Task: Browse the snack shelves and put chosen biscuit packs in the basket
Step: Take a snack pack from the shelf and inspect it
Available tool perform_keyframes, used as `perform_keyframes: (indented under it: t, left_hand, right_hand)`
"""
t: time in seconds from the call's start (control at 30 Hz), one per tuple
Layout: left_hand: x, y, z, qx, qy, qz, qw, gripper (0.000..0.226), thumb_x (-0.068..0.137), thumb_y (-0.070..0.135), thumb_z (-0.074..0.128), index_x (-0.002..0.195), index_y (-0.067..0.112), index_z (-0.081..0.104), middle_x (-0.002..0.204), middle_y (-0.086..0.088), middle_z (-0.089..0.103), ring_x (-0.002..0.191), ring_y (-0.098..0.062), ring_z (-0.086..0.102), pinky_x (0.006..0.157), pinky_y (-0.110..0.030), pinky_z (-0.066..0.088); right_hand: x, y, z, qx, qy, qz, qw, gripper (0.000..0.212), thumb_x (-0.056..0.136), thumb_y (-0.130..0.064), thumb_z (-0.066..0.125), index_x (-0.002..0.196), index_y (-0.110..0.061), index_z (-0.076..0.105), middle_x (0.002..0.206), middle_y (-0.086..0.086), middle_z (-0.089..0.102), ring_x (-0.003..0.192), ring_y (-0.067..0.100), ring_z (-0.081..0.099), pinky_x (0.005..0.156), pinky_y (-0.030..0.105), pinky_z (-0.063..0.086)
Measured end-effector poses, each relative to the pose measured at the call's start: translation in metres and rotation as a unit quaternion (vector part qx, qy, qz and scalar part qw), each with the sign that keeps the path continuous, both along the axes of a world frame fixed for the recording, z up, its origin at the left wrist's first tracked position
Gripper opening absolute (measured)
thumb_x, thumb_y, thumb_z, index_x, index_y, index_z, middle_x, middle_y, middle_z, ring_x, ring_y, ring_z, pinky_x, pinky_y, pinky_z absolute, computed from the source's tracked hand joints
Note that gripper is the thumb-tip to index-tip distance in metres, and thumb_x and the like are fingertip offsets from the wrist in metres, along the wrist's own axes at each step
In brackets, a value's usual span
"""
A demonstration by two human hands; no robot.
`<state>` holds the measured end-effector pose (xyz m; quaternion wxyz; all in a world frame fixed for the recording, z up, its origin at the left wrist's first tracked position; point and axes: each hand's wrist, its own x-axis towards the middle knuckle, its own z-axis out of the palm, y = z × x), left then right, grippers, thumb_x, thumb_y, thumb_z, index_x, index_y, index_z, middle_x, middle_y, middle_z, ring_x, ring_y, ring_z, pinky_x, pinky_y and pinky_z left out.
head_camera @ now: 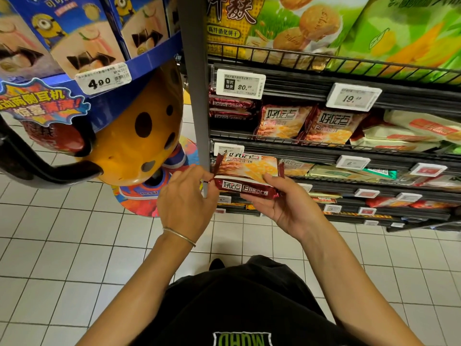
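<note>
I hold a dark red and cream biscuit pack [247,174] level in front of the shelves, at about waist height. My left hand [187,198] pinches the crimped left end of the pack. My right hand [284,203] grips it from below and from the right, thumb on top. Packs of the same kind [284,122] stand on the wire shelf just above. No basket is in view.
A dark wire shelf rack [324,148] with price tags [240,83] fills the right side, its grey upright post [197,96] close to my hands. At the left stands a blue display stand [112,78] of boxed snacks over a yellow spotted figure [139,136]. White floor tiles lie below.
</note>
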<state>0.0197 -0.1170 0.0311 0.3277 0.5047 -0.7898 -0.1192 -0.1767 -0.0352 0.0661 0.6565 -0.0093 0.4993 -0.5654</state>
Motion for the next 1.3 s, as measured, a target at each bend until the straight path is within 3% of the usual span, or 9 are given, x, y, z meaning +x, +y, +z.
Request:
perform_keyframes:
  t: [0.13, 0.27, 0.37, 0.43, 0.67, 0.77, 1.0, 1.17, 1.3]
  left_hand:
    - [0.0, -0.006, -0.003, 0.155, 0.106, 0.003, 0.982, 0.022, 0.082, 0.009, 0.08, 0.09, 0.02, 0.063, 0.098, 0.001, 0.068, 0.088, -0.017, 0.065, 0.071, -0.035, 0.059]
    - [0.003, -0.013, 0.001, 0.333, 0.221, -0.077, 0.913, 0.04, 0.083, -0.006, 0.076, 0.115, 0.013, 0.062, 0.109, 0.01, 0.07, 0.098, 0.0, 0.069, 0.074, -0.013, 0.056]
    - [0.005, -0.014, 0.008, 0.445, 0.308, -0.123, 0.832, 0.045, 0.09, -0.012, 0.063, 0.125, 0.016, 0.06, 0.107, 0.016, 0.076, 0.103, -0.006, 0.072, 0.072, -0.02, 0.06]
    - [0.002, -0.017, 0.012, 0.465, 0.339, -0.097, 0.812, 0.031, 0.101, 0.003, 0.054, 0.126, 0.018, 0.063, 0.107, 0.011, 0.077, 0.102, -0.015, 0.074, 0.073, -0.028, 0.063]
    - [-0.009, -0.014, 0.025, 0.352, 0.38, -0.106, 0.849, 0.027, 0.109, 0.032, 0.046, 0.105, 0.037, 0.072, 0.102, 0.007, 0.077, 0.103, -0.013, 0.074, 0.071, -0.019, 0.058]
    - [-0.011, -0.009, 0.03, 0.291, 0.365, -0.13, 0.875, 0.037, 0.108, 0.023, 0.049, 0.102, 0.05, 0.073, 0.1, 0.015, 0.077, 0.099, -0.006, 0.073, 0.073, -0.015, 0.058]
    - [-0.011, -0.002, 0.026, 0.196, 0.333, -0.136, 0.912, 0.029, 0.107, 0.017, 0.051, 0.112, 0.039, 0.069, 0.105, 0.027, 0.074, 0.106, -0.005, 0.071, 0.079, -0.017, 0.059]
    - [-0.01, -0.001, 0.027, 0.185, 0.349, -0.162, 0.904, 0.025, 0.105, 0.011, 0.053, 0.12, 0.029, 0.065, 0.115, 0.01, 0.073, 0.11, -0.019, 0.071, 0.077, -0.027, 0.063]
    - [-0.006, -0.003, 0.027, 0.182, 0.331, -0.171, 0.91, 0.025, 0.107, 0.009, 0.05, 0.118, 0.029, 0.057, 0.11, 0.004, 0.07, 0.101, -0.025, 0.071, 0.065, -0.03, 0.062]
  right_hand:
    - [0.0, -0.002, -0.004, -0.012, 0.054, 0.014, 0.998, 0.049, 0.092, -0.004, 0.073, 0.136, -0.012, 0.053, 0.119, 0.019, 0.075, 0.102, 0.042, 0.075, 0.063, 0.034, 0.064]
    - [-0.01, -0.002, -0.007, -0.048, 0.085, 0.044, 0.994, 0.051, 0.084, 0.003, 0.074, 0.13, -0.015, 0.061, 0.118, 0.012, 0.077, 0.106, 0.037, 0.075, 0.07, 0.036, 0.064]
    - [-0.018, 0.001, -0.009, -0.066, 0.102, 0.08, 0.989, 0.066, 0.075, 0.003, 0.075, 0.135, -0.017, 0.058, 0.123, 0.009, 0.075, 0.113, 0.033, 0.073, 0.078, 0.037, 0.063]
    - [-0.024, 0.003, -0.011, -0.071, 0.126, 0.099, 0.984, 0.073, 0.071, 0.007, 0.073, 0.137, -0.019, 0.057, 0.127, 0.008, 0.074, 0.118, 0.029, 0.071, 0.084, 0.034, 0.062]
    - [-0.032, 0.012, -0.014, -0.085, 0.181, 0.146, 0.969, 0.071, 0.066, 0.012, 0.07, 0.13, -0.017, 0.063, 0.122, 0.009, 0.076, 0.114, 0.028, 0.072, 0.084, 0.032, 0.061]
    - [-0.033, 0.015, -0.014, -0.098, 0.184, 0.141, 0.968, 0.068, 0.069, 0.02, 0.066, 0.128, -0.015, 0.065, 0.123, 0.011, 0.075, 0.116, 0.03, 0.072, 0.084, 0.032, 0.062]
    - [-0.039, 0.02, -0.013, -0.065, 0.259, 0.137, 0.954, 0.06, 0.08, 0.028, 0.062, 0.125, -0.012, 0.065, 0.118, 0.011, 0.077, 0.113, 0.029, 0.072, 0.111, 0.06, 0.046]
    - [-0.04, 0.02, -0.008, -0.109, 0.273, 0.125, 0.948, 0.051, 0.088, -0.006, 0.071, 0.137, -0.008, 0.057, 0.129, 0.016, 0.071, 0.122, 0.033, 0.067, 0.107, 0.05, 0.05]
    - [-0.04, 0.021, 0.0, -0.133, 0.311, 0.128, 0.932, 0.049, 0.096, -0.036, 0.063, 0.143, -0.036, 0.051, 0.129, -0.002, 0.071, 0.117, 0.023, 0.07, 0.087, 0.038, 0.059]
